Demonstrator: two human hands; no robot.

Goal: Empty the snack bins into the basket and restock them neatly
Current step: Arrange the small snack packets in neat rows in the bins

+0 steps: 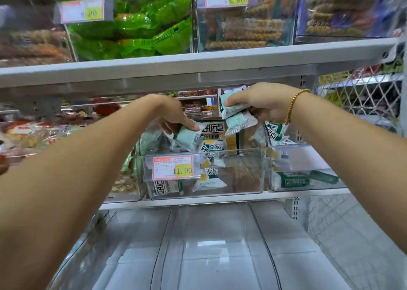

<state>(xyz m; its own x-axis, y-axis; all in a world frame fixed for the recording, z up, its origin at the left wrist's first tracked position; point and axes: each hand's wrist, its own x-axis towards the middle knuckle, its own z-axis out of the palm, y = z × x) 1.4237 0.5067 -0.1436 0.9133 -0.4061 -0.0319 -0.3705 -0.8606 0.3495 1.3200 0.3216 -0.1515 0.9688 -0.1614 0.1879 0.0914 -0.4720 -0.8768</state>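
A clear plastic snack bin (242, 153) with an 11.90 price tag sits on the middle shelf, holding several small green-and-white snack packets (209, 180). My left hand (174, 113) reaches over the bin and pinches one pale green packet (187, 136) by its edge. My right hand (264, 101), with a gold bead bracelet on the wrist, is closed around a bunch of the same packets (236, 115) just above the bin. No basket is in view.
A second clear bin (308, 164) with a few green packets stands to the right. Empty clear bins (215, 245) fill the shelf below. The shelf above (198, 69) carries bins of green bags and biscuit packs. A wire mesh rack (363, 98) stands at right.
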